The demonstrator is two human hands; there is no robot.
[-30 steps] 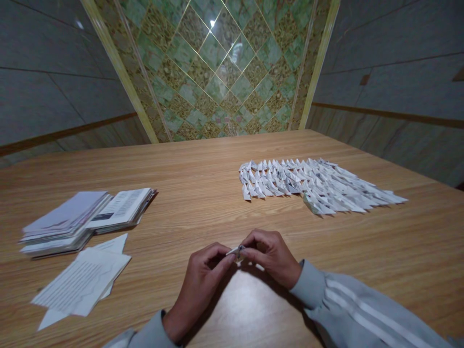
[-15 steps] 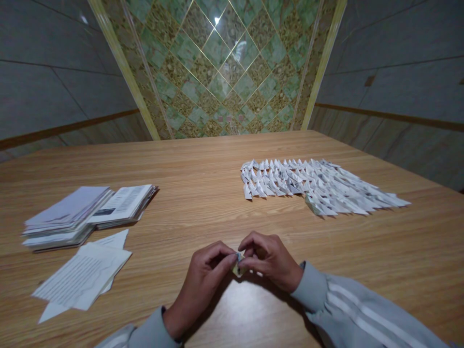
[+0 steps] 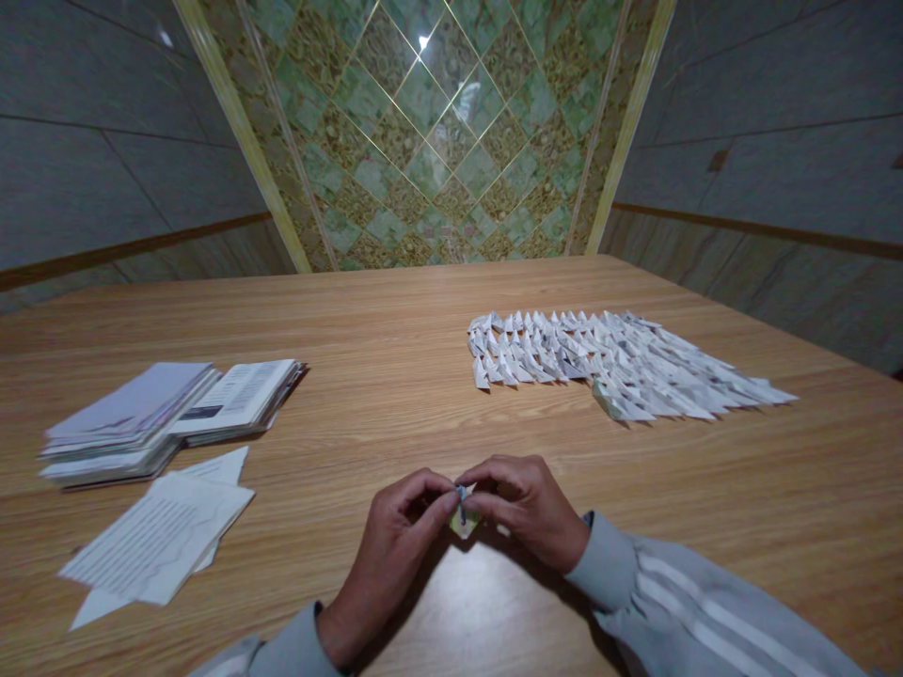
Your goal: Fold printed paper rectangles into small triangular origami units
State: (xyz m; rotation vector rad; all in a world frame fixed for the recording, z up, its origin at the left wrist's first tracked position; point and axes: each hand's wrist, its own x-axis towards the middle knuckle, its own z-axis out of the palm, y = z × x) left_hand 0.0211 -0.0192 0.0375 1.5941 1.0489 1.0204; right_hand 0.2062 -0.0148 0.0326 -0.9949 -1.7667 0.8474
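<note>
A small folded piece of paper, pale with blue and yellow-green patches, is held between my two hands near the front of the table. My left hand pinches its left side between thumb and forefinger. On its right side, my right hand grips it with thumb and fingertips. The fingers cover much of the paper, so its full shape is hidden. Beyond my right hand stand rows of small folded paper pieces with pointed peaks, mostly white and grey.
At the left on the wooden table lies a stack of papers, with a printed booklet or paper pile against it. Loose lined sheets overlap in front of them. A tiled wall rises behind the table.
My right thumb and fingers have closed in on the right side of the folded paper. The left hand has barely moved.
</note>
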